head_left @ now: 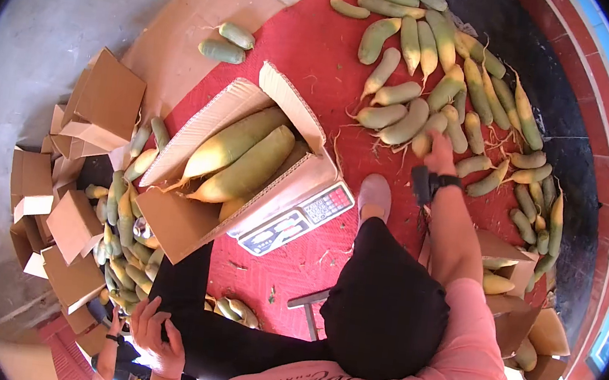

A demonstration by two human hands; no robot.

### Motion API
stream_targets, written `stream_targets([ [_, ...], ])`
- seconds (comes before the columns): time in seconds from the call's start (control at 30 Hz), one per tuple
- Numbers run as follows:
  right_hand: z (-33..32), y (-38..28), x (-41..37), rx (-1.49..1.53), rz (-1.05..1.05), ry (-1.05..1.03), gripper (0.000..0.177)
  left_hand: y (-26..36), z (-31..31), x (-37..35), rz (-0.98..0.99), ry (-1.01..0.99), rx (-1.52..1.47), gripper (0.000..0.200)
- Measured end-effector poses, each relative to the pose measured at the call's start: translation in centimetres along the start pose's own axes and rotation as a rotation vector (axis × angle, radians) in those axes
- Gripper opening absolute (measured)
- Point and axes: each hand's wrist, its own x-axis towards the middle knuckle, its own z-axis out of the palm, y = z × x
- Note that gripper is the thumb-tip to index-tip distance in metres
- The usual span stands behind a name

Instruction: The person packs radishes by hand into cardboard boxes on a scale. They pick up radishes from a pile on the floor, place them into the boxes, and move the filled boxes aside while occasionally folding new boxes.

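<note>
My right hand reaches forward to the pile on the red mat, its fingers closed on the end of a green radish. More green radishes with pale yellow tips lie right around it. My left hand is raised beside my left knee, fingers apart, with no object visible in it. In front of me an open cardboard box holds several large radishes. It rests on a digital scale with a keypad facing me.
Cardboard boxes and heaped radishes crowd the left side. More boxes stand at the right. Two radishes lie beyond the scale. Another person's hand shows at lower left. The red mat covers the floor.
</note>
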Motion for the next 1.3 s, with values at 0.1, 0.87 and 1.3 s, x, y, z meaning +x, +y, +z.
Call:
stream_targets([
  [0.1, -0.8, -8.7, 2.0, 0.15, -0.006, -0.002, 0.052, 0.1, 0.1, -0.2, -0.004, 0.005, -0.005, 0.008],
  [0.87, 4.8, -7.2, -1.0, 1.167, 0.91, -0.175, 0.032, 0.2, 0.0, 0.0, -0.051, -0.044, 0.048, 0.012],
  [1.3, 1.1, -8.3, 3.7, 0.225, 0.129, 0.079, 0.04, 0.2, 0.1, 0.2, -0.014, -0.014, 0.009, 0.005],
])
